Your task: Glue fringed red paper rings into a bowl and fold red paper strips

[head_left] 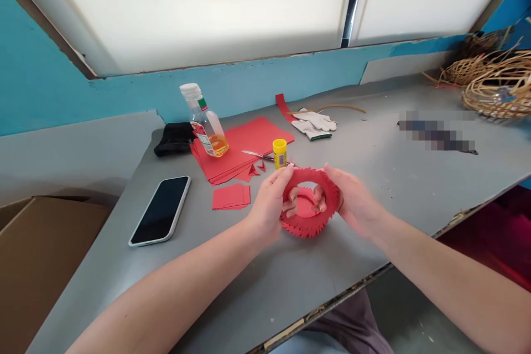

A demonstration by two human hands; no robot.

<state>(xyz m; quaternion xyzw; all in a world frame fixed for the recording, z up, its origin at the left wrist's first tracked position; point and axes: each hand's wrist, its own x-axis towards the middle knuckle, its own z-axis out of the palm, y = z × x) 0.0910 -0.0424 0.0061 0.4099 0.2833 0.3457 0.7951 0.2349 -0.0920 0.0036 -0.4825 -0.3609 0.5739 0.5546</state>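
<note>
Between my two hands is a red folded-paper ring (310,176) with a jagged edge, tilted up over the table. My left hand (274,196) grips its left side, fingers curled through the hole. On the right side my right hand (352,193) holds it the same way. Beneath or behind it shows more red toothed paper (305,227); whether this is a second ring I cannot tell. Just beyond my left hand stands a yellow glue stick (280,154). A knife or scissors with a thin blade (257,155) lies beside it, partly hidden. Small red folded pieces (254,170) are close by.
Left of my hands are cut red paper cards (231,197) and a phone (160,211). A bottle (205,121) stands on red sheets (253,138), near a black cloth item (174,139). White gloves (313,123) lie farther back. Woven baskets (498,83) occupy the far right.
</note>
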